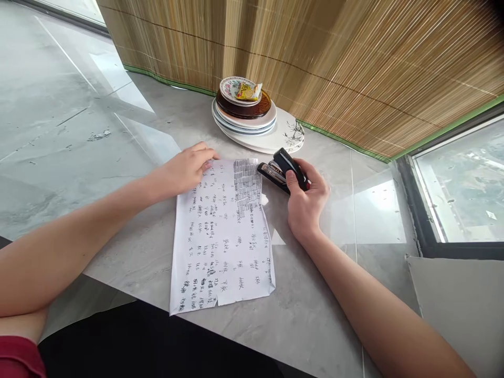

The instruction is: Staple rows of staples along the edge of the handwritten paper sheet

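A sheet of white paper [220, 231] covered in handwriting lies on the grey stone-like tabletop, with creased, torn edges; whether more sheets lie under it I cannot tell. At its upper left corner, my left hand [189, 170] is closed on the edge, fingers bent over it. My right hand [309, 202] grips a black stapler [281, 170], thumb on top and fingers wrapped round its back end. The stapler's jaws are apart and its tip points left, right beside the paper's upper right edge near a block of dense pen strokes.
Behind the paper stands a stack of plates [246, 123], topped by a small yellow packet [249, 92]. A bamboo blind [315, 63] with green edging hangs along the back. On the right are a window [464, 184] and a pale board [452, 304].
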Motion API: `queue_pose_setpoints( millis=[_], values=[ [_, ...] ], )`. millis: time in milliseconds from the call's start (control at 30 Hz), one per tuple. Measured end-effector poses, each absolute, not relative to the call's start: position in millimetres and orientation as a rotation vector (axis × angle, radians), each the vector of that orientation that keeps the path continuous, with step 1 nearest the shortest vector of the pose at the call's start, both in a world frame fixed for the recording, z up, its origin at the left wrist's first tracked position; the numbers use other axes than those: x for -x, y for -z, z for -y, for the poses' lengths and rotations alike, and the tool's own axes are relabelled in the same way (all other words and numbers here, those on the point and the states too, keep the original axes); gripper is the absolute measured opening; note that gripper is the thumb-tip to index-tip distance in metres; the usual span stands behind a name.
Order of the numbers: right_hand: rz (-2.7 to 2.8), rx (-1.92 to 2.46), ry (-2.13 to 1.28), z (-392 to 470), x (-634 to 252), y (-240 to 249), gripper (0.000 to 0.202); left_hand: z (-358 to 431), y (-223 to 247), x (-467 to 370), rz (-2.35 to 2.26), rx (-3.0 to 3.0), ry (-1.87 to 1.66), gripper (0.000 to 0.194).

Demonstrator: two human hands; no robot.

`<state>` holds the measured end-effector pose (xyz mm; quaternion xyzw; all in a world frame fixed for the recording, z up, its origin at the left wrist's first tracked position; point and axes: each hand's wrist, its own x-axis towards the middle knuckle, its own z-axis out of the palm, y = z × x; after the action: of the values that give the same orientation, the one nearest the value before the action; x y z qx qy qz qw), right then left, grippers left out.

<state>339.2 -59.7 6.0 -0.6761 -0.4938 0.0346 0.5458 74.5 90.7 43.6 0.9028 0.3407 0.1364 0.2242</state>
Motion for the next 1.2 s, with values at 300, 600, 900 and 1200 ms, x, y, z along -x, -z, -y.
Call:
queue_pose_setpoints(
  millis=[300, 600, 900, 1200],
  values=[
    [1.226, 1.669, -0.025, 59, -340, -5, 0.028, -91, -47, -74, -1.121, -2.493, -0.475, 0.021],
    [1.255, 1.624, -0.179, 60, -329, -18, 0.023, -92, -53, -71, -1.257, -2.482, -0.505, 0.020],
    [1.364, 1.611, -0.260, 63, -324, -25, 0.023, -88, -48, -73, -1.283, -2.517, -0.453, 0.019],
    [1.522, 1.566, -0.214, 63, -314, -31, 0.019, -79, -43, -78, -0.739, -2.708, -0.493, 0.039]
  ],
)
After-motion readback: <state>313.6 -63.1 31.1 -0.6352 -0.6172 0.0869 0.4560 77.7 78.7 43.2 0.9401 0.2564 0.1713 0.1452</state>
